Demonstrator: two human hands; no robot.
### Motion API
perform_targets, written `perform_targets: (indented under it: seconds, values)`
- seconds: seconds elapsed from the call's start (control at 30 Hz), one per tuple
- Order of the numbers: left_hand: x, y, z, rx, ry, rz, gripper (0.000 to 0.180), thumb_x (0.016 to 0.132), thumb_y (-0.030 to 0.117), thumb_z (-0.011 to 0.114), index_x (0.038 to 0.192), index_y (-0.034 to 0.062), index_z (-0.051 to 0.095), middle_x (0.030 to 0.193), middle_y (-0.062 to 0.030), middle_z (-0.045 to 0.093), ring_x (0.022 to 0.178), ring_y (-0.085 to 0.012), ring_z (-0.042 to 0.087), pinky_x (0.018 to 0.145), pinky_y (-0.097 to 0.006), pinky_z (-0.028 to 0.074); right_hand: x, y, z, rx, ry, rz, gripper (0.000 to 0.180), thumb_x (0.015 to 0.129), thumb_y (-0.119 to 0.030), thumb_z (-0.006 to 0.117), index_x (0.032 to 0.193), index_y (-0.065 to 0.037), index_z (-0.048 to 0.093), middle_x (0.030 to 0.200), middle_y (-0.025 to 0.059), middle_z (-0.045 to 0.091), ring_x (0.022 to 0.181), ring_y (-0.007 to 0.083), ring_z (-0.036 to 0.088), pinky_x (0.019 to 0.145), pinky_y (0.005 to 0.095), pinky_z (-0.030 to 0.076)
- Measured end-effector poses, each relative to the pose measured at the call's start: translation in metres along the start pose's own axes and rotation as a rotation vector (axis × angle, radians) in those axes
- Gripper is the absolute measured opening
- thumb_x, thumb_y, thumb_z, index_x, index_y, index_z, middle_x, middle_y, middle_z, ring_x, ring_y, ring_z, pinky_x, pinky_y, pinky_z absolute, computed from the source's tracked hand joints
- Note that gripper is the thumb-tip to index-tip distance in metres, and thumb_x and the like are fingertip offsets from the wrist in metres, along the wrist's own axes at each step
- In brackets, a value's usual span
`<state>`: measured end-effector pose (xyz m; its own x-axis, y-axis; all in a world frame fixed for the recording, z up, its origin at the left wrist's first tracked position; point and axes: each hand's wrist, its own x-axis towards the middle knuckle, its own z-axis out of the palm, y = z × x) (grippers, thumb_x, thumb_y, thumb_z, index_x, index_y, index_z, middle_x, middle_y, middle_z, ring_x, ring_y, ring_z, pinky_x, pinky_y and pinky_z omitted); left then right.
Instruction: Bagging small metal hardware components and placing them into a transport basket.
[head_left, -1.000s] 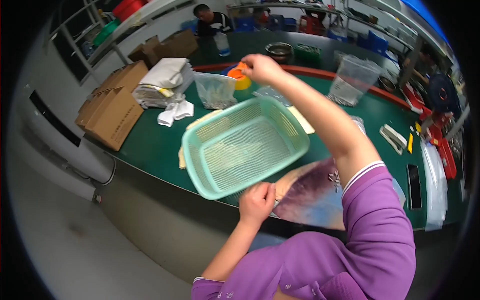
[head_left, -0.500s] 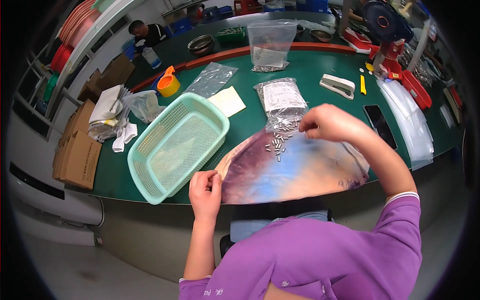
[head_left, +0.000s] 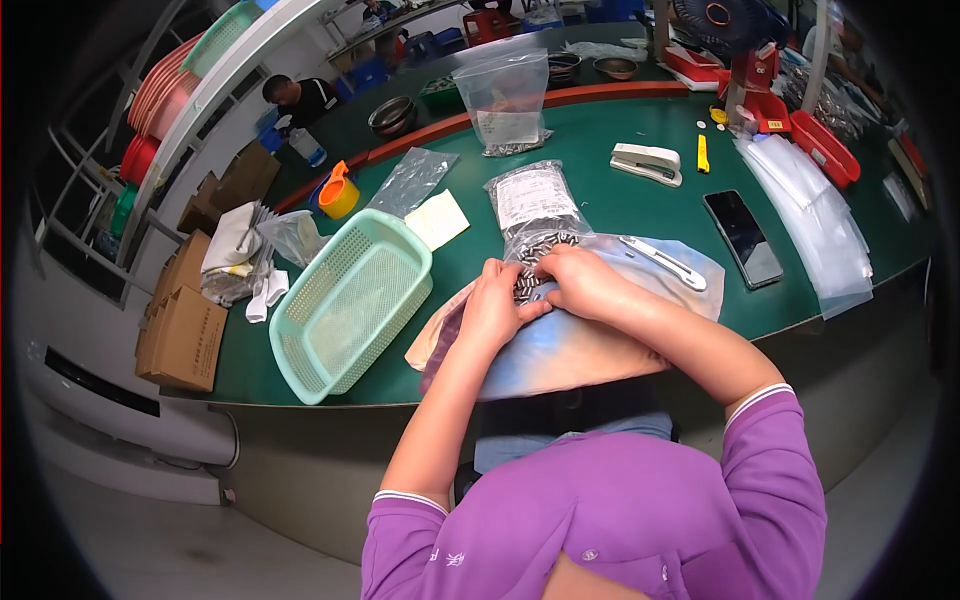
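Small silvery metal pins (head_left: 528, 284) lie heaped on a multicoloured cloth (head_left: 560, 355) at the near edge of the table. On the heap's left side is my left hand (head_left: 493, 305), its thumb spread away from the fingers. My right hand (head_left: 582, 283) curves around the opposite side, fingers and thumb apart at the pins. Just beyond both hands, a clear plastic bag (head_left: 532, 200) with a white label lies with its mouth towards me, pins spilling from it. A white utility knife (head_left: 665, 263) rests on the cloth beyond my right forearm.
A pale green mesh basket (head_left: 350, 305) stands to the left, beside a yellow paper (head_left: 437, 220). Farther back are an upright bag (head_left: 503, 100) and a stapler (head_left: 647, 164). At right lie a phone (head_left: 742, 238), a yellow cutter (head_left: 703, 154) and clear plastic sleeves (head_left: 805, 220).
My left hand has come from the cloth's left edge to the pins, and my right hand has moved down to them. More pins now lie on the cloth, heaped closer together.
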<state>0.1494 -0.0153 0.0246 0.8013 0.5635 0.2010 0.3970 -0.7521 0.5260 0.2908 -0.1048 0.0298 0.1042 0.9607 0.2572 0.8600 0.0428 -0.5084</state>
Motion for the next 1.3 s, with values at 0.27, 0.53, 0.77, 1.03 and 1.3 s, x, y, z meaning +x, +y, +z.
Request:
perform_targets:
  seconds: [0.27, 0.53, 0.77, 1.03, 1.3]
  values:
    - [-0.012, 0.009, -0.004, -0.096, -0.063, 0.066, 0.045, 0.063, 0.017, 0.071, 0.101, 0.0034, 0.053, 0.089, -0.0127, 0.049, 0.08, -0.0273, 0.053, 0.071, -0.035, 0.044, -0.001, 0.001, 0.003, 0.075, -0.05, -0.001, 0.033, 0.06, -0.009, 0.067, 0.092, -0.003, 0.06, 0.093, 0.0154, 0.053, 0.089, 0.0313, 0.052, 0.079, 0.0363, 0.043]
    - [-0.015, 0.012, -0.001, -0.056, 0.054, -0.015, 0.038, 0.063, 0.012, 0.071, 0.096, 0.0018, 0.054, 0.088, -0.0121, 0.049, 0.076, -0.0265, 0.053, 0.068, -0.035, 0.045, 0.011, -0.002, 0.002, 0.05, -0.166, -0.001, 0.031, 0.059, -0.011, 0.069, 0.088, -0.005, 0.06, 0.089, 0.0152, 0.053, 0.085, 0.0322, 0.054, 0.075, 0.0375, 0.044]
    - [-0.018, 0.003, -0.004, -0.019, -0.012, 0.125, 0.036, 0.062, 0.012, 0.07, 0.094, 0.0019, 0.055, 0.09, -0.0124, 0.05, 0.081, -0.0285, 0.053, 0.071, -0.035, 0.044, 0.004, 0.002, 0.002, 0.066, -0.119, 0.015, 0.03, 0.06, -0.011, 0.069, 0.087, -0.002, 0.059, 0.091, 0.0151, 0.054, 0.086, 0.0316, 0.054, 0.076, 0.0372, 0.044]
    - [-0.023, 0.006, -0.008, -0.108, 0.025, -0.001, 0.037, 0.064, 0.013, 0.07, 0.095, 0.0007, 0.055, 0.088, -0.0109, 0.049, 0.069, -0.0222, 0.052, 0.065, -0.033, 0.044, 0.009, 0.001, -0.002, -0.021, -0.137, 0.006, 0.032, 0.059, -0.011, 0.07, 0.089, -0.003, 0.061, 0.093, 0.0143, 0.055, 0.089, 0.0298, 0.054, 0.076, 0.0358, 0.044]
    - [-0.018, 0.004, -0.006, -0.041, 0.005, 0.037, 0.026, 0.064, 0.01, 0.069, 0.085, -0.0013, 0.057, 0.079, -0.0089, 0.05, 0.062, -0.0175, 0.05, 0.06, -0.028, 0.043, 0.014, 0.001, -0.001, 0.063, -0.149, -0.076, 0.024, 0.057, -0.008, 0.067, 0.08, -0.005, 0.063, 0.08, 0.0124, 0.062, 0.079, 0.0283, 0.059, 0.07, 0.0364, 0.047]
